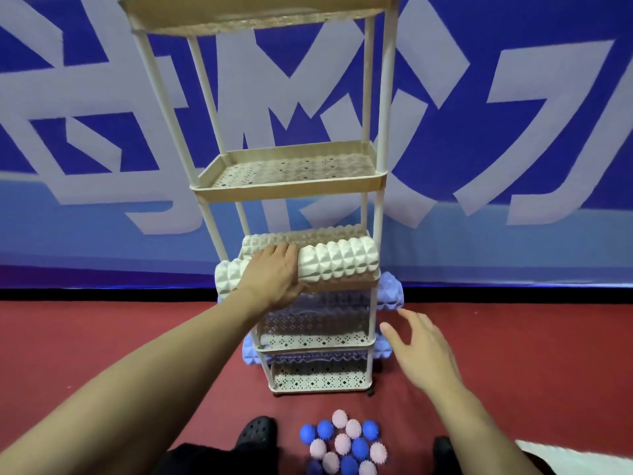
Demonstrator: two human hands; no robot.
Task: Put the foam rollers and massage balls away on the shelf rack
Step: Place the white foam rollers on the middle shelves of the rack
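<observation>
A tall beige shelf rack [284,190] stands against the blue wall. A white ridged foam roller [337,260] lies across its middle tier, both ends sticking out past the posts. My left hand [272,274] rests on top of this roller, fingers curled over it. Two light-purple foam rollers lie on the lower tiers, one on the tier just below [390,294] and one lower down [382,349]. My right hand [423,351] hovers empty with fingers spread beside the rack's right post. Several blue and pink spiky massage balls [344,443] sit clustered on the red floor in front.
The upper tier [342,183] and the top tier [260,18] hold nothing I can see. The bottom tier [322,380] looks bare. My black shoes [257,433] stand left of the balls. A white object [579,457] lies at the lower right.
</observation>
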